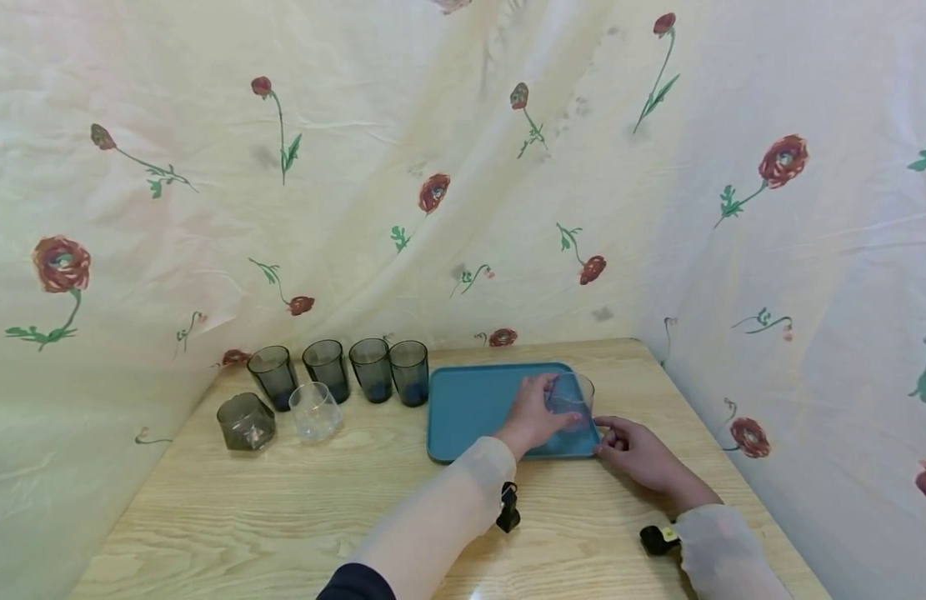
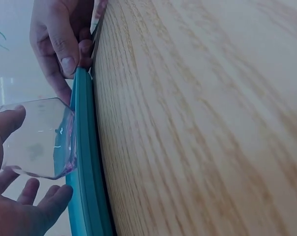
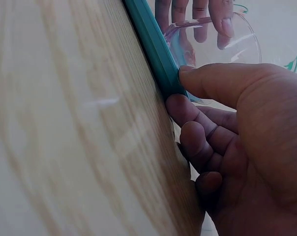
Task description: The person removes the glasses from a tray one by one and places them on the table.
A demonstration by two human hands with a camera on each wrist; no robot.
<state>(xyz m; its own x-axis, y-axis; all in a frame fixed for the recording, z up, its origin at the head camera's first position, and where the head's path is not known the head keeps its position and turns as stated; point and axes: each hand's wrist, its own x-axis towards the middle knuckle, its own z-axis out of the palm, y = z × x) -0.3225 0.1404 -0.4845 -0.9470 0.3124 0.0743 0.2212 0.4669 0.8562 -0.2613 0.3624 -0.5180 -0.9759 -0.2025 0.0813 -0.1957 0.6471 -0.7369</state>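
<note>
A clear glass tumbler stands upright at the right end of a blue rectangular tray. My left hand reaches over the tray and holds this glass from its left side, thumb and fingers spread around it. In the left wrist view, the thumb lies against the wall of the tumbler, and other fingertips are near the tray's rim. With my right hand I pinch the tray's near right corner. The right wrist view has the thumb on top of the rim and a curled index finger below it.
Several tall dark grey glasses line the back of the wooden table, left of the tray. In front of them are another clear tumbler and a short dark tumbler. A flowered cloth hangs behind and at both sides.
</note>
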